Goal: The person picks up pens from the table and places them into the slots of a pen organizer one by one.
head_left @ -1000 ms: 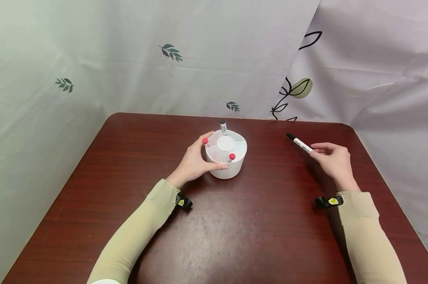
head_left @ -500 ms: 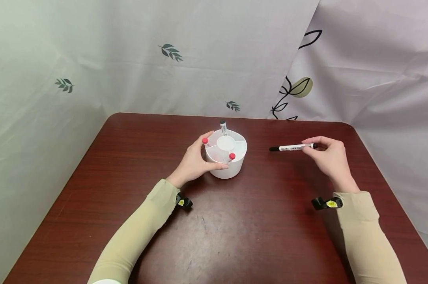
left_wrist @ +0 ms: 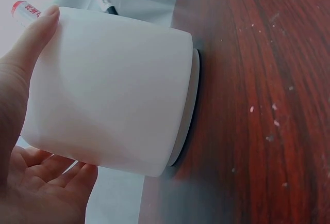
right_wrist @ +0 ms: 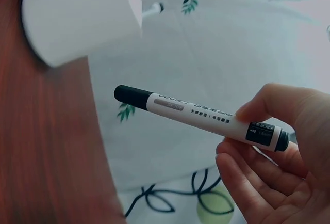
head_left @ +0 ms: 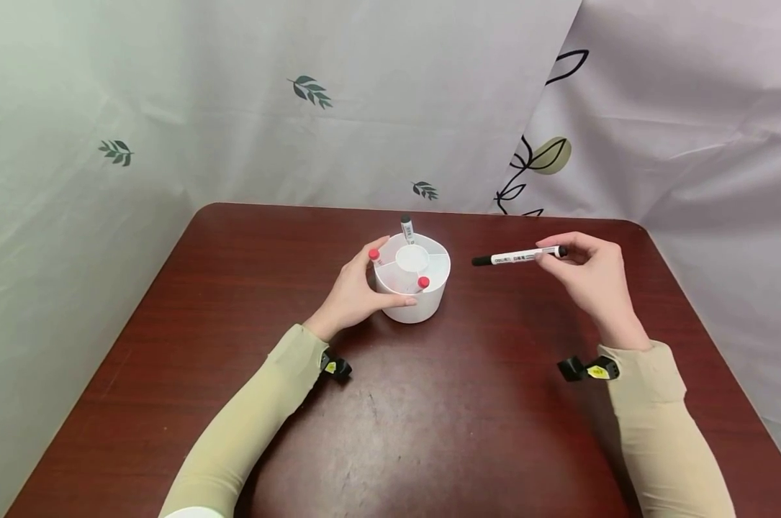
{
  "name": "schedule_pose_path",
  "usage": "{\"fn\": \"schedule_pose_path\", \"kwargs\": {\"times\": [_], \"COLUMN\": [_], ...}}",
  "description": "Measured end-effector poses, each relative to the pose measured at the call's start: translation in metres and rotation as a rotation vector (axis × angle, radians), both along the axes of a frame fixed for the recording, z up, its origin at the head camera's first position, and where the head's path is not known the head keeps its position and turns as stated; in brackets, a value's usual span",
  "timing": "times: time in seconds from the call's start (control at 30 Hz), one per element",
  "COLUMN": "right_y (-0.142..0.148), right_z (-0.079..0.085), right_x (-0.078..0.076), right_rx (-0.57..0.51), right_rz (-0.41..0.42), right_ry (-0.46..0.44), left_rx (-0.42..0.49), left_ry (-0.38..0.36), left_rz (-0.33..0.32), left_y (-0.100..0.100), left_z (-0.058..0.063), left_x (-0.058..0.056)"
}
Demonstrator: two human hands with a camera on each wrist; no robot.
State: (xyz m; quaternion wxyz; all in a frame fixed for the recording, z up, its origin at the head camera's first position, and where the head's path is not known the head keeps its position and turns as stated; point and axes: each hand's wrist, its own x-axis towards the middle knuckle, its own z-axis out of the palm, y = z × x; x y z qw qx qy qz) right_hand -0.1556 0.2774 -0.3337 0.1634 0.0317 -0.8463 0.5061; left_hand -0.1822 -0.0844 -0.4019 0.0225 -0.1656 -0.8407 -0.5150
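A white, compartmented pen holder [head_left: 414, 311] stands on the table, gripped around its left side by my left hand [head_left: 348, 298]. In the left wrist view, the thumb lies along the holder's wall [left_wrist: 113, 90] and the fingers curve beneath its far side. Two red-ended markers, one near the left rim [head_left: 374, 256] and one near the front [head_left: 423, 283], stand in it with a black-ended marker [head_left: 407, 229] at the back. To the right, my right hand [head_left: 591, 277] pinches a black whiteboard marker [right_wrist: 191, 111] near its end, its black cap pointing left toward the holder.
The dark red wooden table [head_left: 416, 410] runs up to a pale curtain [head_left: 235, 129] with leaf prints at the back and sides. Black wrist cameras sit at the left cuff [head_left: 335, 367] and right cuff [head_left: 587, 369].
My right hand has lifted the marker, turned it from slanting to nearly level, and moved it left toward the holder. The left hand keeps its hold on the pen holder.
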Motion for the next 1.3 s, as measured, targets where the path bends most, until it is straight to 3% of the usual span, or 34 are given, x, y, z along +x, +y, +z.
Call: {"fn": "schedule_pose_path", "kwargs": {"times": [0.5,0.73,1.0,1.3], "right_y": [-0.037,-0.050,-0.066,-0.080], "right_z": [0.034,0.047,0.048,0.027], "right_x": [0.006,0.005,-0.001,-0.015], "right_rx": [-0.169,-0.234,-0.184,-0.099], "right_rz": [0.076,0.130,0.184,0.245], "right_ry": [0.164,0.197,0.191,0.104], "left_rx": [0.002,0.006,0.017,0.021], "left_ry": [0.020,0.011,-0.003,0.017], "left_rz": [0.020,0.014,-0.006,-0.010], "left_y": [-0.005,-0.004,-0.001,-0.001], "left_z": [-0.003,-0.001,-0.001,-0.003], "left_x": [-0.002,0.000,0.002,0.000]}}
